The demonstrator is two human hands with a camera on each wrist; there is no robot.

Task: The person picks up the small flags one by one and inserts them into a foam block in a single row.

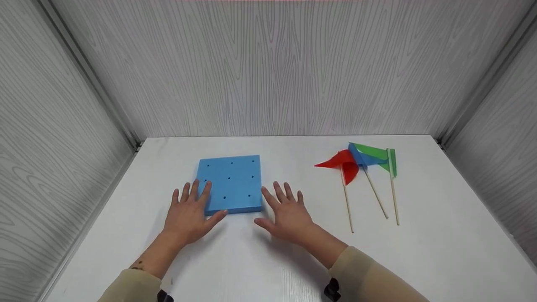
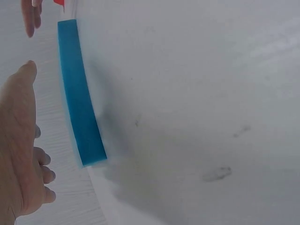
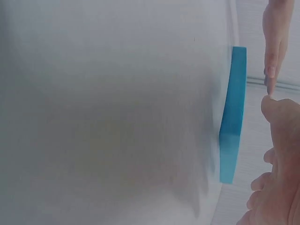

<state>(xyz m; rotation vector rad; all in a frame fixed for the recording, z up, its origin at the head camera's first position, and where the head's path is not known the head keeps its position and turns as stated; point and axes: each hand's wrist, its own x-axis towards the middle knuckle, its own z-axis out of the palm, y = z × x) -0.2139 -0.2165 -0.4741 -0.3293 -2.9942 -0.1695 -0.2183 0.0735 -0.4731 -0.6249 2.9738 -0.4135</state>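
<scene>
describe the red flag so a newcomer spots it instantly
On the white table, find the blue block with holes. Right of it, past the right hand, lies the red flag. It's leftmost and red, unlike the blue flag and green flag.

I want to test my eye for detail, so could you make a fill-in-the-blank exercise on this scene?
The square block with small holes is ____ in colour.
The flag nearest the block is ____.
Altogether, ____ flags lie on the white table.
The right hand holds ____.

Missing words: blue; red; three; nothing.
</scene>
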